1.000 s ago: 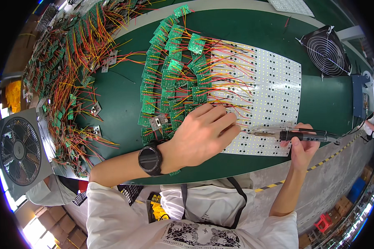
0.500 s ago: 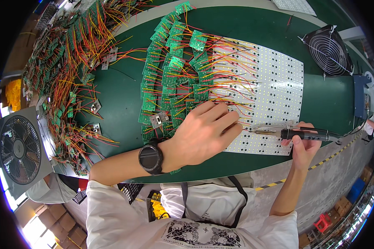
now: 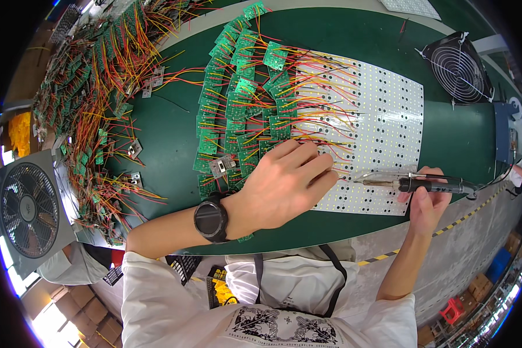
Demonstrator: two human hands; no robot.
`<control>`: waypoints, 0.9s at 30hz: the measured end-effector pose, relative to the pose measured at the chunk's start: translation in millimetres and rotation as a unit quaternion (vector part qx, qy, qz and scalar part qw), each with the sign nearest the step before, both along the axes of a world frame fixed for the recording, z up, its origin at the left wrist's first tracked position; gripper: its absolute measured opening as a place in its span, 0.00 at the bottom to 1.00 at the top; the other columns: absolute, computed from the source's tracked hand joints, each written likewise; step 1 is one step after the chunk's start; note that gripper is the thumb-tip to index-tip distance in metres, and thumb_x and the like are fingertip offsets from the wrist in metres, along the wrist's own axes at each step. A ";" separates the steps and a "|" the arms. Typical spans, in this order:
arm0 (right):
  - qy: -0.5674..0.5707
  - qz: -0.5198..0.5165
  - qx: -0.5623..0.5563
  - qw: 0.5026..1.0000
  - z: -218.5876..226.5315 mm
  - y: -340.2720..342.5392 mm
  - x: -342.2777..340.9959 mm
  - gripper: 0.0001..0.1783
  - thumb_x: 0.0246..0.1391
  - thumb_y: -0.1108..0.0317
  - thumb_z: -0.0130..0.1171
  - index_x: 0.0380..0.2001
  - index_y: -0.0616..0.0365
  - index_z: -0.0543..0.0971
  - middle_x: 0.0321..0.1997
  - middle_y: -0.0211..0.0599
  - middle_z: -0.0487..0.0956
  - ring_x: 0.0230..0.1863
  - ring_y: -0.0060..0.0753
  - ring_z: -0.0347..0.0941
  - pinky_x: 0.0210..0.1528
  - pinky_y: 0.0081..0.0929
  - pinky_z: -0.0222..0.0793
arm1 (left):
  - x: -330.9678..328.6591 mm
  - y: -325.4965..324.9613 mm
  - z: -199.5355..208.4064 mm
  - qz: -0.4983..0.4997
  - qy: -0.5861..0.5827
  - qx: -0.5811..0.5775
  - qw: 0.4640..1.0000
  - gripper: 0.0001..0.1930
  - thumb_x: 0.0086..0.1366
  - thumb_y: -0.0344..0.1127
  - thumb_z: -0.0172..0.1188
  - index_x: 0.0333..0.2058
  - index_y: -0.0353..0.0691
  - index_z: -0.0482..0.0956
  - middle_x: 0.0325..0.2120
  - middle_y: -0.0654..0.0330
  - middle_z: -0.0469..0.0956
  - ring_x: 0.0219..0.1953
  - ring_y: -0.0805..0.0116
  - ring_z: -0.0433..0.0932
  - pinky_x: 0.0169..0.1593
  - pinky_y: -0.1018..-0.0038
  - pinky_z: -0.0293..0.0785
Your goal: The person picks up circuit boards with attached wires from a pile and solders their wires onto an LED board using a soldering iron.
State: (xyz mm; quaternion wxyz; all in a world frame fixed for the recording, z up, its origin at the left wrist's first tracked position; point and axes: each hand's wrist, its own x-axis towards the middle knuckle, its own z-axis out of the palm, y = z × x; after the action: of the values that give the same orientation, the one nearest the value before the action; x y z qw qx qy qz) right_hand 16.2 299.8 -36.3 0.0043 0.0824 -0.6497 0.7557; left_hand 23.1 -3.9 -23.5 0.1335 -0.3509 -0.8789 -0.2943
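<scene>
My left hand (image 3: 290, 182), a dark watch (image 3: 211, 221) at its wrist, rests over the left part of a white LED panel (image 3: 388, 122). Its fingers are pinched together, and a thin wire (image 3: 343, 179) pokes out by the fingertips; the grip itself is mostly hidden. In my right hand (image 3: 428, 203) is a black-handled soldering iron (image 3: 426, 184), wrapped by the fingers. The iron points left, its tip over the panel a short way from my left fingertips. Rows of green circuit boards (image 3: 236, 107) lie left of the panel, their red, yellow and black wires (image 3: 325, 116) reaching over it.
A heap of wired circuit boards (image 3: 93, 98) covers the table's left end. A black fan with a wire guard (image 3: 459, 71) stands at the far right. Beyond the left edge is a grey box fan (image 3: 28, 210). A blue-grey device (image 3: 503, 133) sits at the right edge.
My right hand has shifted slightly to the right with the soldering iron, drawing its tip a little away from my left fingers. My left hand stays almost in place.
</scene>
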 end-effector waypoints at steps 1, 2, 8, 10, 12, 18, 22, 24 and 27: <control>-0.008 -0.010 0.005 1.000 -0.3 1.1 0.2 0.17 0.51 0.72 0.65 0.41 0.70 0.73 0.34 0.43 0.75 0.21 0.33 0.76 0.19 0.25 0.74 | 0.0 0.7 0.2 0.001 0.003 -0.003 1.000 0.13 0.44 0.32 0.62 0.31 0.37 0.78 0.27 0.62 0.72 0.31 0.64 0.72 0.32 0.70 0.70; -0.015 -0.020 0.010 1.000 -0.3 2.1 0.4 0.17 0.51 0.73 0.65 0.42 0.70 0.73 0.34 0.43 0.76 0.21 0.33 0.76 0.19 0.24 0.74 | -0.1 1.3 0.3 0.000 0.004 -0.003 1.000 0.13 0.44 0.32 0.62 0.31 0.37 0.78 0.27 0.62 0.72 0.31 0.64 0.72 0.32 0.70 0.70; -0.021 -0.035 -0.004 0.999 2.1 -3.6 -2.6 0.17 0.51 0.75 0.64 0.43 0.70 0.74 0.37 0.44 0.78 0.21 0.34 0.76 0.21 0.27 0.73 | -2.0 -2.8 0.8 -0.007 0.011 0.017 1.000 0.13 0.44 0.31 0.64 0.32 0.37 0.79 0.27 0.62 0.72 0.31 0.64 0.73 0.33 0.69 0.70; -0.019 -0.031 -0.028 0.999 -2.9 -4.9 -5.5 0.16 0.50 0.75 0.65 0.41 0.70 0.74 0.37 0.43 0.78 0.22 0.34 0.76 0.20 0.28 0.73 | -2.2 -6.9 9.3 -0.019 -0.017 -0.007 1.000 0.12 0.47 0.29 0.64 0.34 0.37 0.79 0.28 0.62 0.73 0.32 0.62 0.73 0.35 0.67 0.72; -0.027 -0.065 -0.024 0.997 -5.6 -6.0 -4.3 0.14 0.50 0.75 0.65 0.39 0.70 0.75 0.38 0.43 0.77 0.22 0.33 0.75 0.21 0.27 0.72 | 0.2 -4.9 19.7 -0.016 -0.020 -0.010 1.000 0.12 0.49 0.29 0.64 0.35 0.37 0.79 0.31 0.61 0.74 0.35 0.61 0.74 0.38 0.66 0.73; -0.038 -0.057 -0.020 0.997 -11.8 1.5 -2.1 0.12 0.53 0.74 0.63 0.39 0.70 0.75 0.37 0.43 0.77 0.20 0.32 0.74 0.21 0.24 0.68 | 37.4 -51.5 68.1 0.030 0.009 -0.020 0.999 0.17 0.52 0.28 0.65 0.43 0.36 0.79 0.45 0.57 0.77 0.48 0.57 0.76 0.51 0.63 0.73; -0.033 -0.063 -0.018 0.997 -0.2 -5.6 0.5 0.14 0.55 0.73 0.60 0.43 0.70 0.74 0.27 0.42 0.78 0.19 0.28 0.72 0.21 0.24 0.67 | 86.9 -101.7 72.0 0.241 0.019 -0.012 0.970 0.17 0.49 0.21 0.65 0.41 0.38 0.80 0.44 0.56 0.78 0.45 0.55 0.78 0.48 0.65 0.75; -0.029 -0.052 -0.024 0.998 -5.7 -2.2 -0.6 0.14 0.56 0.73 0.59 0.44 0.70 0.74 0.27 0.41 0.78 0.19 0.28 0.72 0.21 0.23 0.67 | 116.7 -126.5 65.2 0.371 0.004 -0.008 0.929 0.14 0.52 0.24 0.64 0.40 0.38 0.80 0.40 0.56 0.79 0.39 0.57 0.79 0.42 0.67 0.76; -0.035 -0.050 -0.017 0.998 -1.8 -2.8 0.9 0.13 0.56 0.72 0.60 0.42 0.68 0.74 0.25 0.40 0.78 0.19 0.28 0.72 0.21 0.23 0.67 | 142.7 -166.3 57.0 0.527 0.025 -0.026 0.849 0.09 0.54 0.24 0.62 0.36 0.37 0.78 0.34 0.56 0.79 0.33 0.58 0.78 0.35 0.66 0.75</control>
State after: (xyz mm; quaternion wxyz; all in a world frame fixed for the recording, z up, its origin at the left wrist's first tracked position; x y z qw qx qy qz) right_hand 17.1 296.9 -38.1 0.0204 0.0230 -0.6396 0.7681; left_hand 165.8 -170.2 33.6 0.2807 0.1544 -0.9357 -0.1478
